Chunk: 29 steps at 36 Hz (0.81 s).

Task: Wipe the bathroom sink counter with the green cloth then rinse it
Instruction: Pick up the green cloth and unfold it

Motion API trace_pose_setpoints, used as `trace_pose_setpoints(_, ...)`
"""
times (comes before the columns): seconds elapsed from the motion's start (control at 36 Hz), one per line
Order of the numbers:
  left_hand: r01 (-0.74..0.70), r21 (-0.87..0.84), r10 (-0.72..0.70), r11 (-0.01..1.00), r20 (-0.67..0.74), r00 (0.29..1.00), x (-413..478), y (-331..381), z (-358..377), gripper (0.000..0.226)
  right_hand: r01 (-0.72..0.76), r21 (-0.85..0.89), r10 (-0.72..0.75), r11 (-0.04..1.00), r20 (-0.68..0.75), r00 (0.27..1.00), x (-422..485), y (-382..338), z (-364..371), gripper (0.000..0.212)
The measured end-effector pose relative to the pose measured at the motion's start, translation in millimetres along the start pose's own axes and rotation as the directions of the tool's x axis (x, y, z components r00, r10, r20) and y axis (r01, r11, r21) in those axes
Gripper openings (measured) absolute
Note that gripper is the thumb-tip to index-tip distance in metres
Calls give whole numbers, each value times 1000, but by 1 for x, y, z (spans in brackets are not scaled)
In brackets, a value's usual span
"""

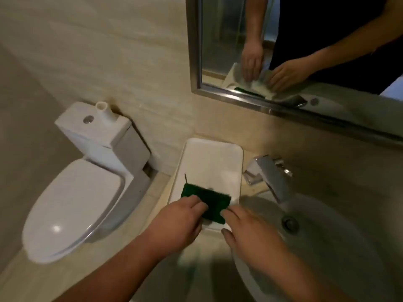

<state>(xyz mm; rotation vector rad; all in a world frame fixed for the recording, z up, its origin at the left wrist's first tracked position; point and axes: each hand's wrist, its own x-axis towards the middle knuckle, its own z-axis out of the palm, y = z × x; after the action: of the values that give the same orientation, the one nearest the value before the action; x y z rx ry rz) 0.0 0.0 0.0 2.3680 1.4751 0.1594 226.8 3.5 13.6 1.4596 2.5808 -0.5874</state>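
A dark green cloth [209,199] lies flat in the near end of a white rectangular tray [218,147], which stands on the beige counter [104,264] left of the sink basin [327,247]. My left hand [181,223] reaches in from the near left, its straight fingers resting on the cloth's left near part. My right hand [250,236] comes in beside it; its fingertips touch the cloth's right near corner and its thumb lies by the tray's near rim. The cloth's near edge is hidden under my fingers.
A chrome faucet [270,173] stands behind the basin, over the drain [289,223]. A white toilet [74,205] with its lid down sits to the left, below the counter's edge. A framed mirror [305,40] hangs on the wall above and reflects both hands.
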Motion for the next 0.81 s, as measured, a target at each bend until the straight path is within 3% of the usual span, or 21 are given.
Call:
trace_pose_setpoints(0.19,-83,46,82,995,27,996,15,-39,43,30,77,-97,-79,992,-14,997,50,10,49,33)
trace_pose_setpoints(0.36,-164,140,168,976,-14,986,23,-57,62,15,141,-152,-161,978,-130,978,68,19,66,8)
trace_pose_setpoints(0.5,-180,134,183,975,-11,983,29,-60,60,15,187,-174,-217,967,-166,962,71,24,65,10)
trace_pose_setpoints(0.64,-203,67,207,977,-52,977,30,-52,36,15,199,-101,-217,975,-216,952,64,32,43,5)
trace_pose_setpoints(0.81,-246,5,245,969,-104,964,29,-9,-12,16,247,108,-219,963,-217,951,24,37,-13,16)
